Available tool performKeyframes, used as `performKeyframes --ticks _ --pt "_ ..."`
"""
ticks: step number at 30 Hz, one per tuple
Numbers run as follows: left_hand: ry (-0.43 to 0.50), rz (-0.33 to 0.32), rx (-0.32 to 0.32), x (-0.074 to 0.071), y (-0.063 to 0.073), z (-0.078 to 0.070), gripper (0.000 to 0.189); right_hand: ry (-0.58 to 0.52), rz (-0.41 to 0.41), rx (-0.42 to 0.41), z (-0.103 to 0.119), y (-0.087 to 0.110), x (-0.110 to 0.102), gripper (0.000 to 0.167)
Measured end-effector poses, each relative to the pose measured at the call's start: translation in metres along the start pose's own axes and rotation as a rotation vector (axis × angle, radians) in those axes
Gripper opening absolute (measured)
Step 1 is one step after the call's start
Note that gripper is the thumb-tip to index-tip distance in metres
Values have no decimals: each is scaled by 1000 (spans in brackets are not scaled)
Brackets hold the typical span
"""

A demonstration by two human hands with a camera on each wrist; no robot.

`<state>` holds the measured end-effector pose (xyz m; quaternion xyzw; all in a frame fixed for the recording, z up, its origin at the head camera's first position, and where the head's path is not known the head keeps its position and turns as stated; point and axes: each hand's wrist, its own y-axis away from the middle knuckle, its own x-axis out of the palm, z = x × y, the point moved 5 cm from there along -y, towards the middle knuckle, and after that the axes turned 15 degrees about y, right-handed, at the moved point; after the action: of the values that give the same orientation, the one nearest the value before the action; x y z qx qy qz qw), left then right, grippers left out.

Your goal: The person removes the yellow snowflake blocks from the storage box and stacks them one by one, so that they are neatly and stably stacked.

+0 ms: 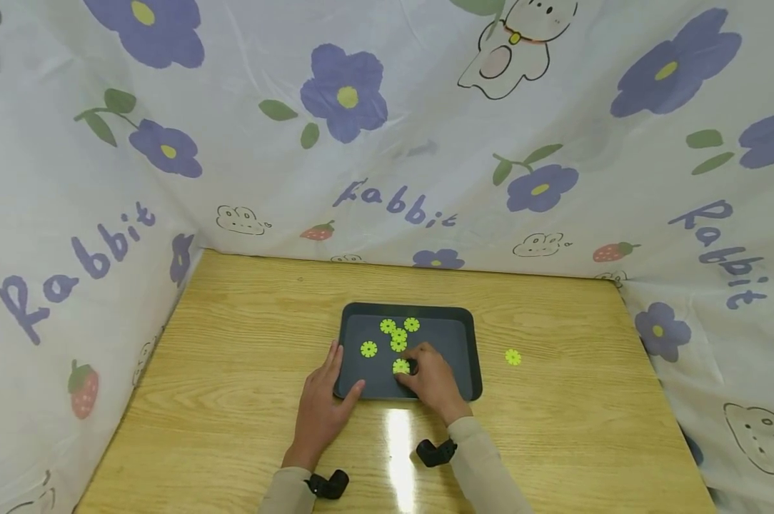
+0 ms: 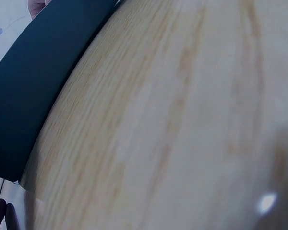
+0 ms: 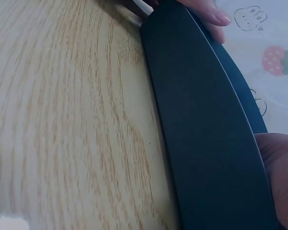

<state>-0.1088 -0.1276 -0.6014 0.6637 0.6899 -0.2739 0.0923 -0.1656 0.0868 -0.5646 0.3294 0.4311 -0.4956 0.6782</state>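
Observation:
My left hand (image 1: 323, 410) lies at the near-left corner of a dark shallow tray (image 1: 451, 343), its fingers straight along the left side and its thumb over the near rim. My right hand (image 1: 433, 378) reaches inside and pinches a yellow-green interlocking disc (image 1: 401, 366) between thumb and index finger, close over the tray floor. Behind it lie several like discs (image 1: 388, 326), some overlapping, with another single disc (image 1: 368, 349) farther left. Both wrist views show mainly the outer wall of the tray (image 3: 206, 124); the pinched disc is hidden there.
One more yellow-green disc (image 1: 513, 357) lies on the wooden table (image 1: 567, 414), right of the tray. A white printed cloth (image 1: 387, 164) hangs behind the table and along both sides. Each wrist wears a small black camera (image 1: 435, 452).

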Motion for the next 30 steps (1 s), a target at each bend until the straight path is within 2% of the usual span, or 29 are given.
performKeyframes --ticks 21,30 --pt "3 0 -4 1 4 -3 80 -9 -17 -39 -3 3 1 34" --pt "-11 -1 -2 1 5 -2 80 -15 -10 -21 -6 5 1 36"
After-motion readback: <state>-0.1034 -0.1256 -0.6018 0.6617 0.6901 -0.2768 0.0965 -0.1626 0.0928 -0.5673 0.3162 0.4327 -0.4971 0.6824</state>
